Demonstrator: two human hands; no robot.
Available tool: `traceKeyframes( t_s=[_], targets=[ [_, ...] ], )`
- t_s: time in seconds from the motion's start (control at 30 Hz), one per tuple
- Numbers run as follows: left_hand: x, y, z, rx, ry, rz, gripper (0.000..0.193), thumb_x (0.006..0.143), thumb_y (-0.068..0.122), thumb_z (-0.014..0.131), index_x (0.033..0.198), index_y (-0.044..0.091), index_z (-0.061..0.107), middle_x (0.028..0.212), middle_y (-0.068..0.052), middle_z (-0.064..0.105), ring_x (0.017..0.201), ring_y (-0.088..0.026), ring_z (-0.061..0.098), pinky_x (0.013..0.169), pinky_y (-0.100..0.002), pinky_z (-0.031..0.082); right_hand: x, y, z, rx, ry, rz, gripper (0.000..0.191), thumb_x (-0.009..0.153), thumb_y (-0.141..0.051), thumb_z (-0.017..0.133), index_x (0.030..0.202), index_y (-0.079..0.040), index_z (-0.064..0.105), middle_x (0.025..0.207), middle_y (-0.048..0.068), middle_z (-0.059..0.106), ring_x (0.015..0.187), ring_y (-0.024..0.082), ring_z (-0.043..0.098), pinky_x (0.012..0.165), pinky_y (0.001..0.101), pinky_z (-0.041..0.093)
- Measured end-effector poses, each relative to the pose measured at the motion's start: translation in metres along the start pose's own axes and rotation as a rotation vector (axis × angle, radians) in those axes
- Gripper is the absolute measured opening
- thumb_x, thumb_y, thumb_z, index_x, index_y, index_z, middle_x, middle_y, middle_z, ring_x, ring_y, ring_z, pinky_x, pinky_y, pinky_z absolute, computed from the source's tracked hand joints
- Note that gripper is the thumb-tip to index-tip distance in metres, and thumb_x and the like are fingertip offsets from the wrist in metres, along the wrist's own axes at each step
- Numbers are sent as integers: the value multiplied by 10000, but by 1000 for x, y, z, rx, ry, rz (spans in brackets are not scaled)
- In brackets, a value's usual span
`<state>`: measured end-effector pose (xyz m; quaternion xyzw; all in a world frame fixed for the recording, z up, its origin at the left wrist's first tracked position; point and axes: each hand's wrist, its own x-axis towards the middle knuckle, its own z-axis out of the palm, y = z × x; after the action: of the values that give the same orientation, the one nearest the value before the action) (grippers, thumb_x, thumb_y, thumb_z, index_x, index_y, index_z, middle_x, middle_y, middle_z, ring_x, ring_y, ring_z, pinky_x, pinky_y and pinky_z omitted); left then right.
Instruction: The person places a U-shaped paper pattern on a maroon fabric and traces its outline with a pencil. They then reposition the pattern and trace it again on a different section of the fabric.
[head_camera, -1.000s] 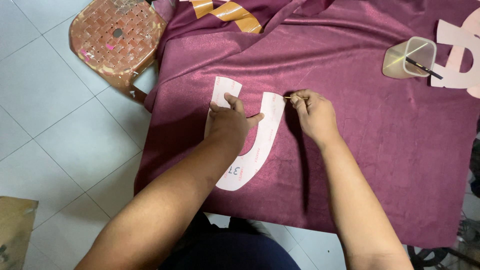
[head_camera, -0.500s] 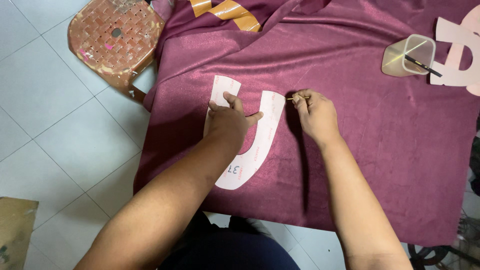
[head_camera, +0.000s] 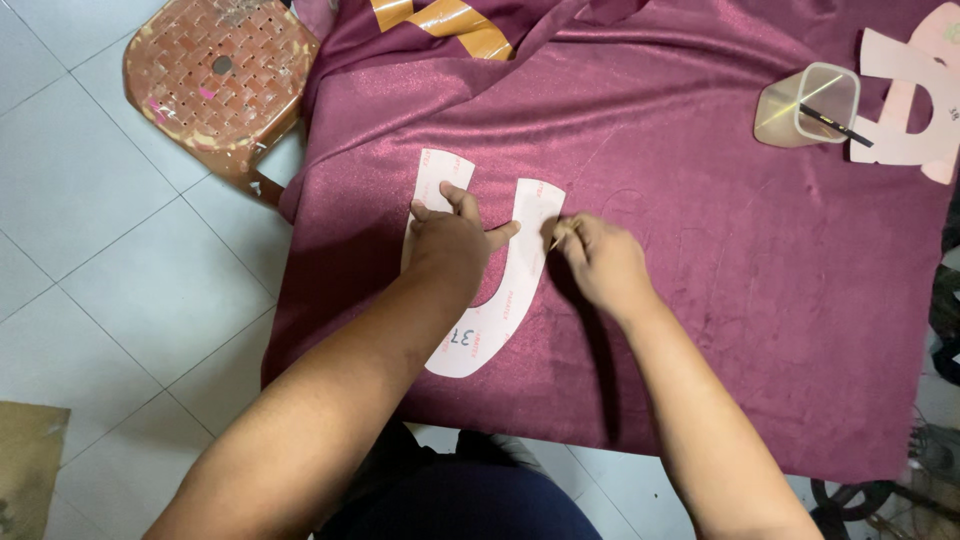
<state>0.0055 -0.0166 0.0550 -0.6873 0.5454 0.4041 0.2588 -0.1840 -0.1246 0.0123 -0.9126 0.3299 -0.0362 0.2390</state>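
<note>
Across the table we have maroon fabric (head_camera: 700, 250) spread, with a white U-shaped paper pattern (head_camera: 500, 300) lying flat on it. Our left hand (head_camera: 455, 235) presses the pattern down, fingers spread; our right hand (head_camera: 600, 262) pinches a thin marking stick (head_camera: 558, 238) at its right edge.
</note>
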Motion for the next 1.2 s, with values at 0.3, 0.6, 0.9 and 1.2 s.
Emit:
traceKeyframes(
  t_s=[0.3,0.6,0.9,1.2],
  targets=[
    [8,1,4,38,-44,-26,1428,773,-172,811,1584,566,-104,1677,-260,-83,1481,-486,306,1185,-389,404,32,16,-6,46,25,58,214,1019,-221,622,1043,-35,724,851,128,754,822,277,740,797,408,566],
    [45,1,26,196,-102,10,1334,826,7,803,1608,431,-192,1645,-359,-53,1449,-505,321,1181,-419,331,-7,1,-1,18,61,-74,178,1039,-174,625,1089,-59,751,1015,175,748,887,326,730,806,429,578],
    [42,2,28,302,7,-9,1352,813,-92,763,1608,413,-207,1616,-407,4,1407,-500,413,1127,-414,420,-55,-18,11,129,-47,-46,145,976,-174,611,1018,-66,698,964,141,748,888,334,736,792,426,587],
    [-5,1,8,346,99,-33,1246,894,-189,639,1627,388,-188,1577,-479,55,1324,-527,496,893,-262,649,-75,-34,12,99,-5,-125,171,998,-193,625,1056,-61,716,1006,146,744,912,344,723,789,424,575]
  ],
)
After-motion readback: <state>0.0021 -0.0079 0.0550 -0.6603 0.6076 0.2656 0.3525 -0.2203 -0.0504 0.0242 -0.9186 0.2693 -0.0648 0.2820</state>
